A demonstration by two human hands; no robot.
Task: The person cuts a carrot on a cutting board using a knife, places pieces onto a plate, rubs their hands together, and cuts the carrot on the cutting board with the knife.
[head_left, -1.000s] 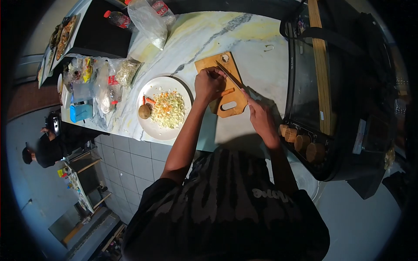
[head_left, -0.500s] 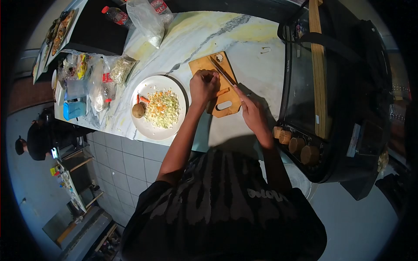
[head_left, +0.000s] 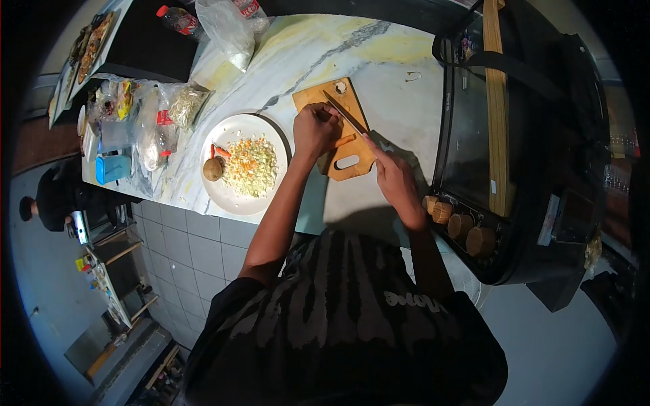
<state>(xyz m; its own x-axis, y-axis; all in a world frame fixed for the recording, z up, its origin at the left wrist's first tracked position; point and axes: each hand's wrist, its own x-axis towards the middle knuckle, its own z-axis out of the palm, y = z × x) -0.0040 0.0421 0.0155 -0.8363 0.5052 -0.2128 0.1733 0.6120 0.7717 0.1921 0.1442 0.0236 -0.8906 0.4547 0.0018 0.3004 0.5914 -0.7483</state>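
My right hand (head_left: 395,177) is closed on the handle of a knife (head_left: 347,114), whose blade slants up and left across a wooden cutting board (head_left: 352,162). My left hand (head_left: 315,130) is curled over the board's left side, fingertips close to the blade; what it pinches is too small and hidden to name. An orange carrot piece (head_left: 344,141) lies on the board between my hands. Left of them, a white plate (head_left: 230,201) holds chopped pale and orange vegetables (head_left: 250,167), a round brown item (head_left: 212,170) and small red-orange pieces (head_left: 221,151).
Plastic bags (head_left: 152,128), a blue container (head_left: 113,168) and a red-capped bottle (head_left: 179,21) stand on the left. A black appliance with wooden knobs (head_left: 481,241) borders the counter's right side. Another person (head_left: 53,199) in dark clothes is at the far left.
The whole view has shifted slightly, moving the counter a little left in the picture. My hands keep nearly the same pose at the board. The other person's posture has changed, and a bright device shows there.
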